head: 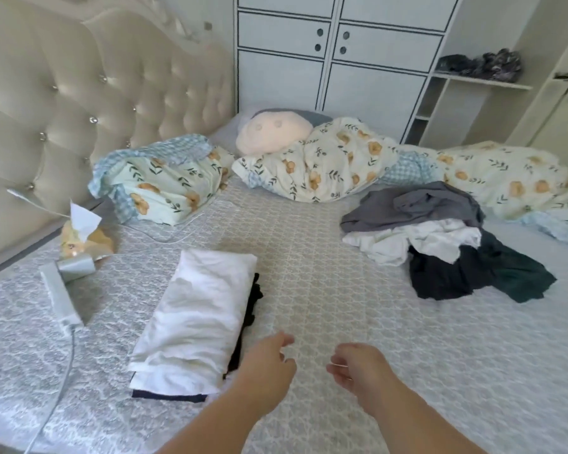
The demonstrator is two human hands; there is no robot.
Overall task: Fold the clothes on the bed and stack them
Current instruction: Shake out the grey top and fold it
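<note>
- The left hand (269, 365) is held low over the near part of the bed (309, 257), just right of the folded stack; its fingers are loosely curled and nothing is held in it.
- The right hand (354, 368) is held beside it, a little to the right, with fingers relaxed and slightly bent, and nothing is gripped.
- The two hands are kept apart, with bare patterned bedcover seen between them.
- A folded white garment (197, 322) is laid on top of a folded dark garment (253, 299), whose edges are seen along the right side and near end of the stack, on the near left of the bed.
- An unfolded pile is found at the far right of the bed, well apart from the hands: a grey garment (417, 208) is at the far side, a crumpled white garment (417, 244) lies nearer, and a dark garment (473, 273) is spread at its near right.
- A floral duvet (335, 162) is bunched along the far edge, with a pink cushion (273, 132) resting against it.
- A tissue pack (82, 234) and a white power strip (59, 296) are seen at the left, near the tufted headboard (79, 93).
</note>
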